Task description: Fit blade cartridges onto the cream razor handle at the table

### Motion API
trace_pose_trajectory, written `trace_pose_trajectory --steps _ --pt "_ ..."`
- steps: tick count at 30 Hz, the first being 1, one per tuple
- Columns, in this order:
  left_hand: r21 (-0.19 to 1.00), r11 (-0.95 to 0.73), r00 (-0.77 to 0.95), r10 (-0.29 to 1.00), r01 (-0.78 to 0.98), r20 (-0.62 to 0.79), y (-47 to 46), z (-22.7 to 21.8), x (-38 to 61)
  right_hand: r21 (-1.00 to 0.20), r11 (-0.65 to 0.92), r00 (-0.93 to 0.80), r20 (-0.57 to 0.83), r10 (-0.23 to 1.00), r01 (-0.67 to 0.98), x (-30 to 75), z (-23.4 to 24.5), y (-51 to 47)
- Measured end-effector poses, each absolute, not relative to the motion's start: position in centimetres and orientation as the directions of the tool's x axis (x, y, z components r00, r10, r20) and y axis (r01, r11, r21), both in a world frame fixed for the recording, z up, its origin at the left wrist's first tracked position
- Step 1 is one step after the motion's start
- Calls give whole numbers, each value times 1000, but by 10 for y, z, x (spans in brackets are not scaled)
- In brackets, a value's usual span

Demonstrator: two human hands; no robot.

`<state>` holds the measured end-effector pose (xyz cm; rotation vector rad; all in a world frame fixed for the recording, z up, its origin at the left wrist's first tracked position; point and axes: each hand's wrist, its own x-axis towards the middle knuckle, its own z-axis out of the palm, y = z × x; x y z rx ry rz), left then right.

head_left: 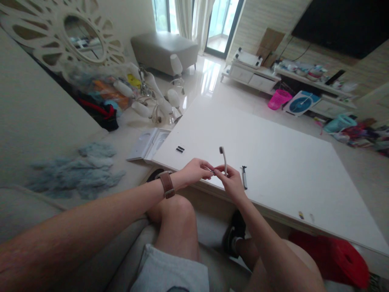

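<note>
The fingertips of both hands come together over the near edge of a white table (273, 150). The left hand (197, 171) reaches in from eight o'clock with its thumb and forefinger drawn narrow; a small dark piece (214, 170) shows where they meet the right fingers, too tiny to name, and I cannot tell which hand grips it. The right hand (231, 181), coming from about five o'clock, has its thumb and forefinger narrow at that same spot and also holds a toothbrush (225, 163), its handle upright among the fingers and its dark bristled head towards twelve. A watch (167, 184) with a brown strap circles the left wrist.

Taking the meeting fingertips as the centre of the clock, two short dark strips (180, 149) lie on the table at ten. A black and silver tool (244, 178) lies just beside the right hand, a little past three. Farther along towards four, near the table's edge, is a small yellow item (300, 215).

Beyond the table, an open white box (141, 144) sits at ten, and a crumpled grey-blue cloth (79, 170) spreads over the floor at nine. A lamp (165, 106) with several white shades stands near eleven, with a grey bench (164, 48) behind it. A pink basket (278, 99) and a blue-and-white fan (300, 104) stand at two.
</note>
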<state>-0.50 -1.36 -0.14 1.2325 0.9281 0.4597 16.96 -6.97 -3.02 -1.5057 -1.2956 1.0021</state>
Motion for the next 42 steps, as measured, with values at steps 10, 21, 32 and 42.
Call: trace_pose_trajectory --steps 10,21,32,42 --pt "909 416 515 783 -19 -348 -12 -2 -2 -969 -191 104 -208 973 -155 165 -44 -70" --pt "858 502 416 807 -109 -419 -12 -7 -2 -978 -150 98 -165 981 -147 170 -38 -67" --pt "817 510 315 848 -270 -426 -4 -14 0 -976 -110 134 -86 987 186 180 -33 -69" --pt "827 450 226 891 -337 -393 -2 -8 0 -841 -49 63 -17 998 539 181 -28 -72"
